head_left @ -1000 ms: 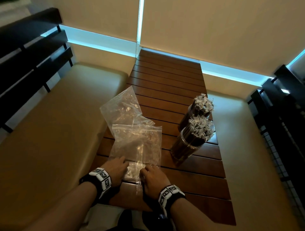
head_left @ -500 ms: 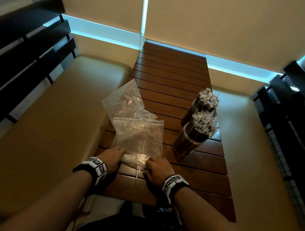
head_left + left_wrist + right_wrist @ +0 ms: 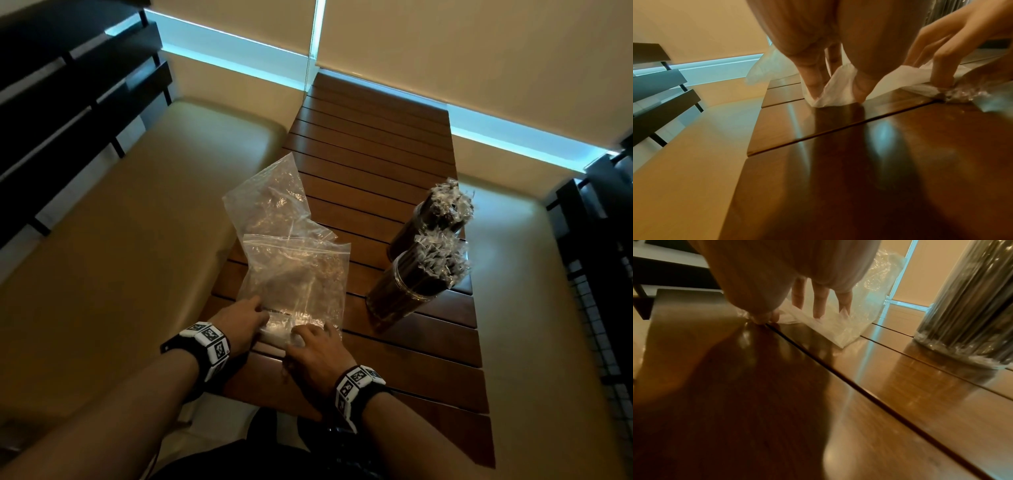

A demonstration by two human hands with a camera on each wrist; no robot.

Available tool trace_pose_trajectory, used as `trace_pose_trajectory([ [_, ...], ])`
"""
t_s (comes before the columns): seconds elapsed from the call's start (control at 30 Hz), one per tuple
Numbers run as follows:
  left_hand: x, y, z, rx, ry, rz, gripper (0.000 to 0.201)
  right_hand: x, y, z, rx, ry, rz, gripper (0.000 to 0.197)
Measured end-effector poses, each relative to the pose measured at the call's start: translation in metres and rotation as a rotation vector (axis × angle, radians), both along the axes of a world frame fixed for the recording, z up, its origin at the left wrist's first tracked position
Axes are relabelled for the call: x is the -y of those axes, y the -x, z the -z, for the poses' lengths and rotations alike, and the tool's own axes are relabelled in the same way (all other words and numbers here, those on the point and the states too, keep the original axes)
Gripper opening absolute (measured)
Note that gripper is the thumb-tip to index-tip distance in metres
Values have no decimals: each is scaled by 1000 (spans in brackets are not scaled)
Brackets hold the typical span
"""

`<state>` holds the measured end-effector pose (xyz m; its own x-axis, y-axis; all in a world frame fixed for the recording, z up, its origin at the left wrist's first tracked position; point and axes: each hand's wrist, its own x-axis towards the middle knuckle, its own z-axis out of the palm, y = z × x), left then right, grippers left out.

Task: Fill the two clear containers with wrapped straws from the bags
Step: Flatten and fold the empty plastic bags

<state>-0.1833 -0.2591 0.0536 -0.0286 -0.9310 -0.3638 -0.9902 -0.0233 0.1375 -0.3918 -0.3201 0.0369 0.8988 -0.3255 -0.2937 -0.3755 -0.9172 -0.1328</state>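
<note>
Slatted wooden table [image 3: 376, 164], tan benches [image 3: 130, 219], both hands' fingers [image 3: 859, 91] pinching clear bag [image 3: 298, 274]

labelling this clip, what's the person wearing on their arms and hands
Both forearms are bare, with no sleeves or gloves. Each wrist carries a black band ringed with white blocks printed with black square tag markers; the right wrist's band looks the same. No rings or watch are visible on the left hand or right hand.

Head view looks steeply down the slatted table [image 3: 373, 144]; both wrist views skim it closely, sharing the near bag [image 3: 840, 91].
</note>
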Motion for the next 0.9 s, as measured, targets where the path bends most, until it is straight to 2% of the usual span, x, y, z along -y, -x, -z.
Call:
trace_pose_trajectory([
  [0.1,0,-3,3,-16,-1,3,18,4,-1,5,110,-40,117,25],
  [0.2,1,-6,7,-19,-11,0,14,12,-8,-8,235,-199,444,16],
  [0.27,1,-8,8,-46,-8,-28,21,16,-12,-14,247,-198,586,10],
  [0.33,1,-8,8,-107,5,-96,31,14,-15,-16,222,-190,654,9],
  [0.47,1,-6,13,-153,26,-238,28,11,-16,-8,102,-91,431,21],
  [0.6,2,-1,12,-136,24,-373,20,11,-12,-8,46,-16,298,21],
  [0.7,1,3,7,-67,2,-425,19,12,-4,-10,17,83,158,41],
  [0.77,3,7,4,-36,22,-383,29,12,1,-9,-48,147,99,45],
  [0.9,-5,11,0,121,68,-53,30,7,1,-6,-54,204,79,23],
])
